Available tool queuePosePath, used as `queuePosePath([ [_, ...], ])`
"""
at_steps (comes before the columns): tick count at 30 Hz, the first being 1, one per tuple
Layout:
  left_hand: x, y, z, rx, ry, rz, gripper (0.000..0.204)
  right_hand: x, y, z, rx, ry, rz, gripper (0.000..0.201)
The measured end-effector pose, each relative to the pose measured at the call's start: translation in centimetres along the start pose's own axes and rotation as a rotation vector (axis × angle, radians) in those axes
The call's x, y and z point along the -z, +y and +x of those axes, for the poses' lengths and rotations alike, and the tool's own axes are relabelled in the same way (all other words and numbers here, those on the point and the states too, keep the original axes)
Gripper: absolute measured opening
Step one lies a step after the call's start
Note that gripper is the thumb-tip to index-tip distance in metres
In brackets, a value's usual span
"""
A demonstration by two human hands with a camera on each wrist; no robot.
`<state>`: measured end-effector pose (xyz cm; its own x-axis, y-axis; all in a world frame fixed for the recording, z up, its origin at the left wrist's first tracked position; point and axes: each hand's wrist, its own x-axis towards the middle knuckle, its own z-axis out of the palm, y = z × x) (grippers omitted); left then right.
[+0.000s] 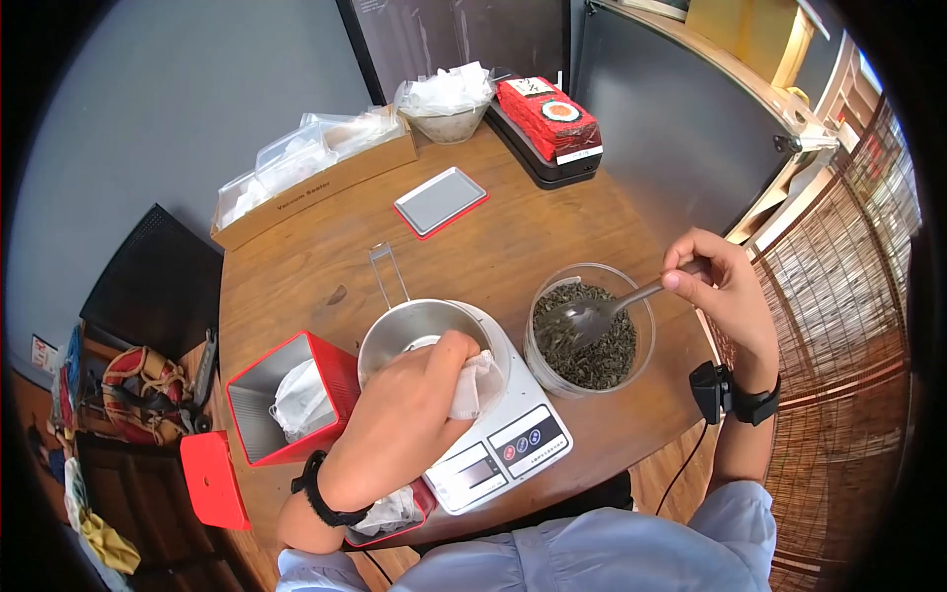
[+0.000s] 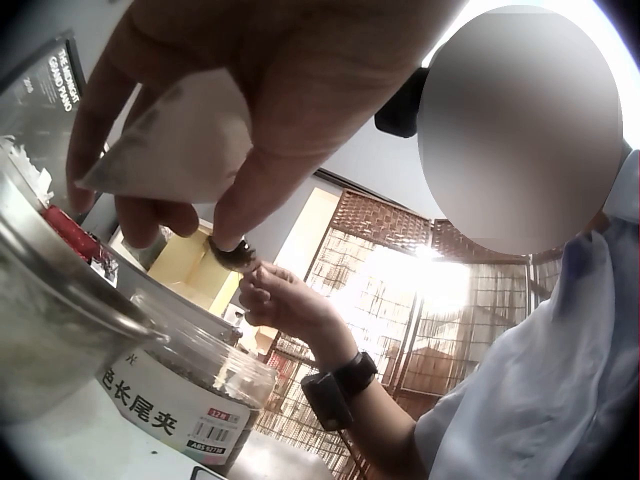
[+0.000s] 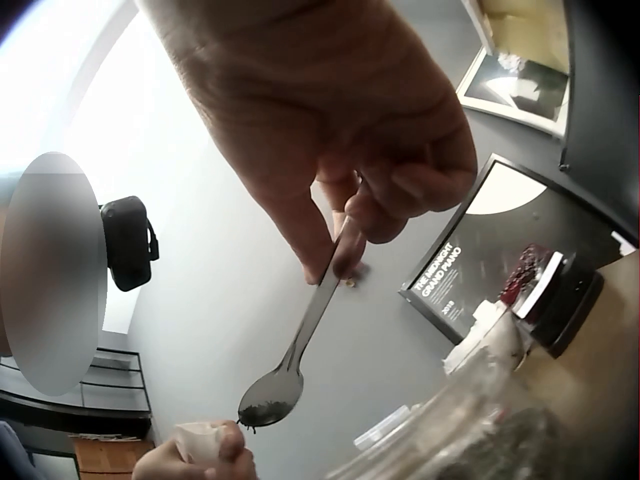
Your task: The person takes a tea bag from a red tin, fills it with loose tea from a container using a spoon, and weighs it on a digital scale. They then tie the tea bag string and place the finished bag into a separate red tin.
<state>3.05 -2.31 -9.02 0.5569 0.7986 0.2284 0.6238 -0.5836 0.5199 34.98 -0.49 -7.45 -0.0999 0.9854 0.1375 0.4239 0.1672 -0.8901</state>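
My right hand (image 1: 725, 286) pinches the handle of a metal spoon (image 1: 592, 318), its bowl over a clear plastic jar (image 1: 646, 345) of dark dried tea leaves (image 1: 602, 360). A little heap of leaves lies in the bowl of the spoon (image 3: 272, 395) in the right wrist view. With its fingers and thumb my left hand (image 1: 409, 395) holds a small white tea bag (image 1: 475, 385) over a steel pot (image 1: 395, 326) with a folding handle. That pot stands on a white kitchen scale (image 1: 513, 434). In the left wrist view the tea bag (image 2: 190, 140) hangs between the fingertips.
Left of the pot lies a red tin (image 1: 330, 370) with white bags inside, beside its red lid (image 1: 212, 483). Another container (image 1: 400, 518) sits under my left forearm. Farther back are a small grey tray (image 1: 441, 200), a cardboard box (image 1: 326, 183), a bowl (image 1: 449, 123) and a red package (image 1: 552, 113).
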Motion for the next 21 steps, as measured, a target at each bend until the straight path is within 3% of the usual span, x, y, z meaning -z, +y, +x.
queuePosePath([
  [10,0.4,0.3,0.0,0.012,-0.030,-0.054,0.049,-2.5,-4.4,1.0,0.065,-0.191,0.019,0.012],
  [21,0.2,0.1,0.1,-0.014,0.072,-0.055,0.045,-3.8,-7.1,2.0,0.291,-0.126,-0.192,0.017],
])
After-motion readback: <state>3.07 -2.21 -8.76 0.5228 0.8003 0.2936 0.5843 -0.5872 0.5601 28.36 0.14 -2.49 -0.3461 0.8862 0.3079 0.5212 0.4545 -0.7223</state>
